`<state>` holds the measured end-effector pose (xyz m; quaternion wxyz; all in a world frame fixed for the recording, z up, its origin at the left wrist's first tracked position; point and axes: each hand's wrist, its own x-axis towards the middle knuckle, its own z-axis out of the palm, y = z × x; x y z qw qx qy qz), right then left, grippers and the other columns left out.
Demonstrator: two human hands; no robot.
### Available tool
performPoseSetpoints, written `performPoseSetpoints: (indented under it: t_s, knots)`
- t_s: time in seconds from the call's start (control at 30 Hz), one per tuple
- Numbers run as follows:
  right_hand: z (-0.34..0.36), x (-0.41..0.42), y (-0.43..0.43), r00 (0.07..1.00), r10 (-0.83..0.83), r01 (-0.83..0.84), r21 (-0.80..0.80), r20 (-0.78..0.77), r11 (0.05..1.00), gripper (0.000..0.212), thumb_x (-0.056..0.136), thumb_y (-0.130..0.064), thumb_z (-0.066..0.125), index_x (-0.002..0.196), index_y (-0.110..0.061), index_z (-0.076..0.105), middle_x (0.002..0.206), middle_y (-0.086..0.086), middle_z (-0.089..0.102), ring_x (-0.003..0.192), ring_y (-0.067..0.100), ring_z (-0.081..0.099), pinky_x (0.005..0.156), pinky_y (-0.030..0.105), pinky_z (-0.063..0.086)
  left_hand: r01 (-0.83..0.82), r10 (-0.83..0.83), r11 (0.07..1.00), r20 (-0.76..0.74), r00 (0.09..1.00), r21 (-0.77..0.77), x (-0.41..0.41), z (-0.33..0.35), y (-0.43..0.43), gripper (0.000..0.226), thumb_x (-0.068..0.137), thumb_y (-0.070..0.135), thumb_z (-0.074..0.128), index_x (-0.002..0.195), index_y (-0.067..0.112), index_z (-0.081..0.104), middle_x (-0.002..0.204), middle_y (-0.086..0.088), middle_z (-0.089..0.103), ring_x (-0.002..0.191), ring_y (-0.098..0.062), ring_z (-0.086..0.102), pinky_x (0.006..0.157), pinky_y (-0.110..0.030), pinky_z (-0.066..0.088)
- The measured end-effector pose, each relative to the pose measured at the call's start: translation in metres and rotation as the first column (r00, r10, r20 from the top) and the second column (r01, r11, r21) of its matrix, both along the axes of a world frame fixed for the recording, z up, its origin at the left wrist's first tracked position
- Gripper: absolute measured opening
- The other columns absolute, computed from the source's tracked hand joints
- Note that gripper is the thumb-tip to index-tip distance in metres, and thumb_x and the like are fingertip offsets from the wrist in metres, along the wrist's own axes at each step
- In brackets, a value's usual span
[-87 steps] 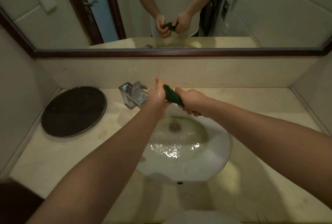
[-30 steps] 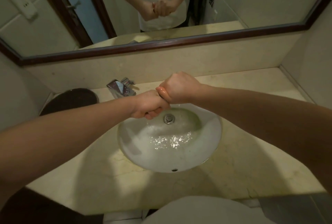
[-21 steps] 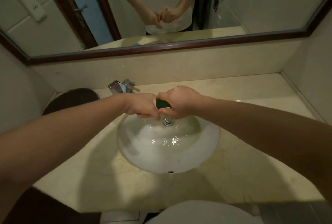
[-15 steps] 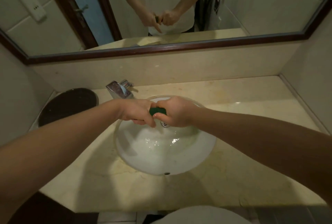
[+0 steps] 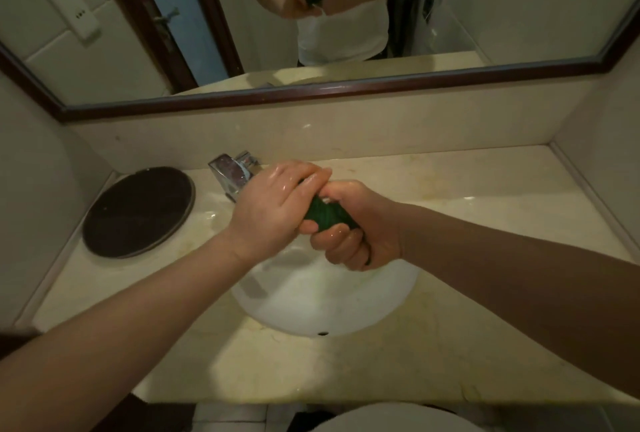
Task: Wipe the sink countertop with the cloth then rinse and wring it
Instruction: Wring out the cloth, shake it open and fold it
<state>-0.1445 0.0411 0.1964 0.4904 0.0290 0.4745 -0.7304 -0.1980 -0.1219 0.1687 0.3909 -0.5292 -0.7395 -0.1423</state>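
Observation:
A dark green cloth [image 5: 327, 216], rolled into a tight wad, is held above the white sink basin [image 5: 325, 307]. My left hand [image 5: 273, 209] wraps over its far end, fingers curled on top. My right hand [image 5: 356, 234] grips its near end from below in a fist. Both hands are wet and touch each other over the back half of the basin. Most of the cloth is hidden inside the two grips. The beige stone countertop [image 5: 467, 203] surrounds the basin.
A chrome faucet [image 5: 232, 171] stands just behind my left hand. A dark round lid [image 5: 138, 211] lies on the counter at the left. A framed mirror [image 5: 346, 85] runs along the back wall. A white rounded object [image 5: 398, 419] sits below the counter's front edge.
My hands have risen and shifted, the left now over the cloth's top and the right rolled under it. More of the green cloth shows between them. The view moved closer.

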Motion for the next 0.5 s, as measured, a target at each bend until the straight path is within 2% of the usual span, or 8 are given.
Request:
performPoseSetpoints:
  t_s: [0.07, 0.17, 0.23, 0.27, 0.33, 0.37, 0.43, 0.5]
  knots:
    - [0.009, 0.000, -0.003, 1.000, -0.004, 0.004, -0.009, 0.007, 1.000, 0.035, 0.083, -0.039, 0.025, 0.062, -0.018, 0.045, 0.043, -0.006, 0.031, 0.031, 0.005, 0.021, 0.039, 0.011, 0.008, 0.037, -0.036, 0.999, -0.049, 0.998, 0.031, -0.006, 0.015, 0.004, 0.021, 0.087, 0.005, 0.067, 0.107, 0.000, 0.065, 0.087, -0.015, 0.069, 0.077, -0.028, 0.062, 0.065, -0.038, 0.052]
    - [0.015, -0.004, -0.002, 0.992, -0.115, 0.120, 0.119, -0.052, 0.986, 0.041, 0.086, -0.044, 0.021, 0.061, -0.019, 0.041, 0.043, -0.007, 0.029, 0.032, 0.006, 0.018, 0.040, 0.012, 0.007, -0.111, 0.115, 0.993, 0.102, 0.988, -0.039, -0.013, 0.017, 0.010, 0.017, 0.081, 0.010, 0.058, 0.098, 0.011, 0.059, 0.076, -0.012, 0.066, 0.065, -0.030, 0.064, 0.052, -0.037, 0.051]
    - [0.009, -0.010, 0.000, 0.976, -0.155, 0.197, 0.311, -0.152, 0.930, 0.041, 0.087, -0.044, 0.022, 0.059, -0.021, 0.041, 0.044, -0.006, 0.029, 0.034, 0.008, 0.017, 0.041, 0.013, 0.007, -0.234, 0.288, 0.944, 0.233, 0.929, -0.233, -0.012, 0.017, 0.017, 0.019, 0.076, 0.018, 0.055, 0.091, 0.007, 0.057, 0.076, -0.016, 0.065, 0.064, -0.036, 0.065, 0.051, -0.040, 0.051]
    - [0.005, -0.012, 0.000, 0.968, -0.157, 0.228, 0.416, -0.198, 0.880, 0.040, 0.087, -0.044, 0.024, 0.059, -0.021, 0.041, 0.044, -0.006, 0.029, 0.034, 0.009, 0.018, 0.041, 0.013, 0.009, -0.292, 0.408, 0.876, 0.267, 0.873, -0.384, -0.011, 0.020, 0.022, 0.019, 0.077, 0.017, 0.056, 0.092, 0.004, 0.058, 0.081, -0.018, 0.066, 0.070, -0.039, 0.065, 0.055, -0.042, 0.051]
    - [-0.004, -0.015, -0.004, 0.940, -0.173, 0.318, 0.568, -0.295, 0.759, 0.038, 0.087, -0.040, 0.027, 0.060, -0.019, 0.044, 0.043, -0.004, 0.033, 0.034, 0.012, 0.022, 0.040, 0.013, 0.016, -0.347, 0.582, 0.703, 0.223, 0.782, -0.620, -0.010, 0.024, 0.031, 0.019, 0.083, 0.018, 0.057, 0.098, 0.007, 0.058, 0.093, -0.017, 0.067, 0.084, -0.039, 0.065, 0.063, -0.039, 0.045]
    - [-0.006, -0.017, -0.006, 0.915, -0.137, 0.361, 0.619, -0.379, 0.697, 0.037, 0.089, -0.036, 0.029, 0.064, -0.016, 0.048, 0.044, -0.001, 0.038, 0.033, 0.014, 0.026, 0.040, 0.015, 0.020, -0.338, 0.615, 0.656, 0.218, 0.758, -0.674, -0.012, 0.027, 0.034, 0.017, 0.083, 0.020, 0.057, 0.096, 0.009, 0.059, 0.095, -0.016, 0.067, 0.087, -0.038, 0.064, 0.063, -0.037, 0.043]
    - [-0.011, -0.023, -0.008, 0.797, 0.148, 0.435, 0.726, -0.586, 0.533, 0.027, 0.096, -0.020, 0.036, 0.086, -0.007, 0.057, 0.064, 0.012, 0.058, 0.044, 0.020, 0.047, 0.042, 0.026, 0.030, -0.276, 0.636, 0.624, 0.270, 0.723, -0.731, -0.017, 0.032, 0.037, 0.011, 0.081, 0.025, 0.057, 0.082, 0.014, 0.059, 0.089, -0.015, 0.067, 0.083, -0.037, 0.064, 0.060, -0.032, 0.041]
    - [-0.016, -0.032, -0.010, 0.647, 0.333, 0.561, 0.724, -0.686, 0.402, 0.021, 0.096, -0.009, 0.043, 0.111, 0.004, 0.051, 0.103, 0.025, 0.062, 0.080, 0.034, 0.061, 0.058, 0.035, 0.037, -0.196, 0.659, 0.598, 0.338, 0.672, -0.777, -0.023, 0.034, 0.036, 0.015, 0.080, 0.023, 0.054, 0.068, 0.016, 0.049, 0.079, -0.014, 0.063, 0.074, -0.035, 0.061, 0.057, -0.030, 0.043]
